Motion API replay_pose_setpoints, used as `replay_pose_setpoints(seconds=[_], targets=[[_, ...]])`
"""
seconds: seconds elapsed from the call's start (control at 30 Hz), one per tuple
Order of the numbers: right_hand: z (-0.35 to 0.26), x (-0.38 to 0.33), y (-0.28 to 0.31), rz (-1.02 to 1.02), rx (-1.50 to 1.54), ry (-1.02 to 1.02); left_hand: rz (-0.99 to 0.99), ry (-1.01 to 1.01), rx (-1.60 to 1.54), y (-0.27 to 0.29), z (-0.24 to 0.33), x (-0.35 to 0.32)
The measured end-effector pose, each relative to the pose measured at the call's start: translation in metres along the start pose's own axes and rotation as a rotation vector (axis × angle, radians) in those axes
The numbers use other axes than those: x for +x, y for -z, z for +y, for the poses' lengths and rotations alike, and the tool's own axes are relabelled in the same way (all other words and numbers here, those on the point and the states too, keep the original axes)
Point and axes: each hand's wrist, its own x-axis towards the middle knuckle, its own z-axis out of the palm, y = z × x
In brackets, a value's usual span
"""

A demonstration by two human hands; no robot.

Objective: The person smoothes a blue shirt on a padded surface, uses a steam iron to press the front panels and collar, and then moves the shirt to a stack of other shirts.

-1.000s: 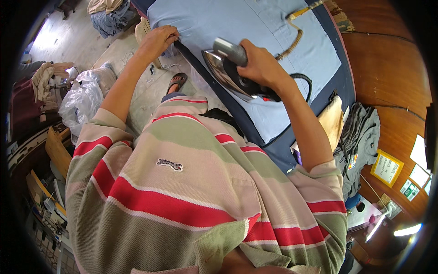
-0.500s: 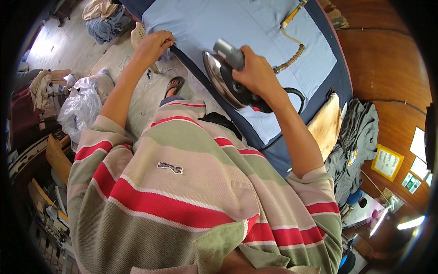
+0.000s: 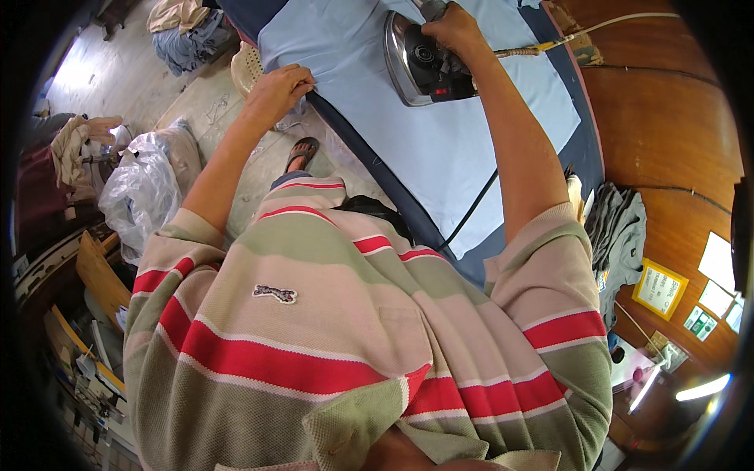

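Note:
A light blue cloth [image 3: 338, 47] lies spread over a dark blue padded ironing table [image 3: 369, 161]. My right hand [image 3: 457, 33] is wrapped round the grey handle of a black and silver electric iron [image 3: 420, 59]. The iron rests on the cloth near the table's middle, its tip pointing away from me. At the table's left edge, my left hand [image 3: 281, 93] pinches the cloth's border between bent fingers. A black cord [image 3: 473, 208] runs over the cloth below my right forearm, and a coiled hose [image 3: 518, 52] leads off rightward from behind my wrist.
A cream plastic chair [image 3: 247, 69] stands left of the table. Folded clothes [image 3: 184, 39] are piled farther back. Clear plastic bags [image 3: 141, 184] bulge at the left. Dark grey garments [image 3: 616, 235] hang by the wooden wall [image 3: 667, 125] at the right.
The iron has moved away from me, from above the near left edge to flat on the cloth, and turned upright. My left hand has shifted slightly right and nearer, still at the cloth's edge.

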Motion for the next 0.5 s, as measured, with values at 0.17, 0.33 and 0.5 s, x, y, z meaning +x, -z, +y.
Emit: replay_pose_setpoints(seconds=[0.17,0.33,0.5], targets=[[-0.044,-0.077,0.002,-0.162,0.045,0.070,-0.008,0.026,-0.015,-0.001,-0.005,-0.004],[-0.074,-0.132,-0.005,-0.228,0.079,0.044,-0.003,0.029,-0.026,0.000,-0.002,-0.003],[-0.080,-0.096,-0.011,-0.103,0.167,-0.035,-0.032,0.059,0.005,0.003,0.000,0.000]])
